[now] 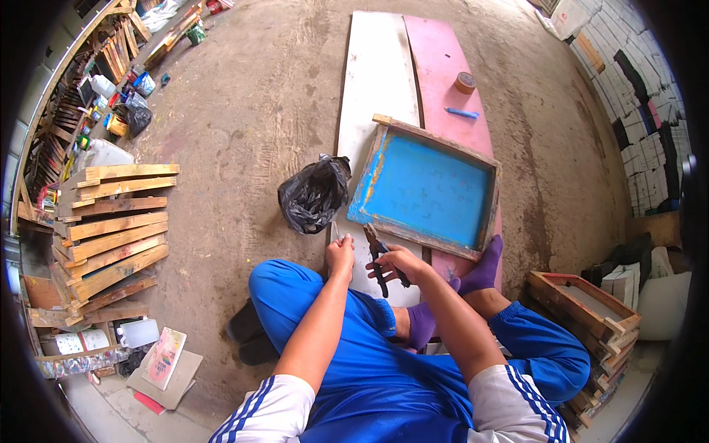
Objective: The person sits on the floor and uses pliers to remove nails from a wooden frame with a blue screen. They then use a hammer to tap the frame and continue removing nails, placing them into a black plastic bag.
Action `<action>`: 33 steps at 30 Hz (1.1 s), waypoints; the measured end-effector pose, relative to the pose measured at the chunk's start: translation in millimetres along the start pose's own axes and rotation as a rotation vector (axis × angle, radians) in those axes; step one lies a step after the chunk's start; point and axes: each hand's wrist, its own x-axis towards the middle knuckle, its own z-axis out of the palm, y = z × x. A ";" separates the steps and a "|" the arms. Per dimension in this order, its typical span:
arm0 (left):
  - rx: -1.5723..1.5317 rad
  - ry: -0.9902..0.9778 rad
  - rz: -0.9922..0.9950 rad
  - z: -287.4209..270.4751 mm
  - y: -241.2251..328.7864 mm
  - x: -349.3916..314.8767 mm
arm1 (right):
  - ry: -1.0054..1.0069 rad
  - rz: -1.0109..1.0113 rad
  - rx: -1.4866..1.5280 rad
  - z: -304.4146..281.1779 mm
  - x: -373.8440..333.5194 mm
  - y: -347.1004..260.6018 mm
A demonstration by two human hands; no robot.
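Note:
My right hand (399,263) grips a pair of pliers (378,257) with dark handles, jaws pointing up and away from me. The handles look spread apart. Just to their left, my left hand (340,257) is closed in a pinch on a thin pale sliver (336,231) that sticks up from the fingertips; its kind is too small to tell. Beyond my hands lies a wooden frame (443,144) with a blue mesh panel (432,193) stretched in it. A black plastic bag (314,198) stands with its mouth gaping, close beyond my left hand.
Under the frame run a white board (373,74) and a pink board (443,52). A brown tape roll (465,83) and a blue slim tool (462,113) rest on the pink one. Wooden frames are stacked at left (122,221) and right (583,310).

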 end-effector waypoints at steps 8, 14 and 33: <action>-0.087 0.146 0.239 -0.1 -4.9 21.8 | -0.027 -0.011 0.131 28.4 31.9 -15.8; -0.107 0.100 0.053 7.8 24.0 -1.9 | 0.043 -0.018 0.115 16.8 37.3 -12.8; -0.170 0.115 0.076 8.4 7.1 13.1 | 0.689 -0.113 -1.145 53.5 32.3 -17.5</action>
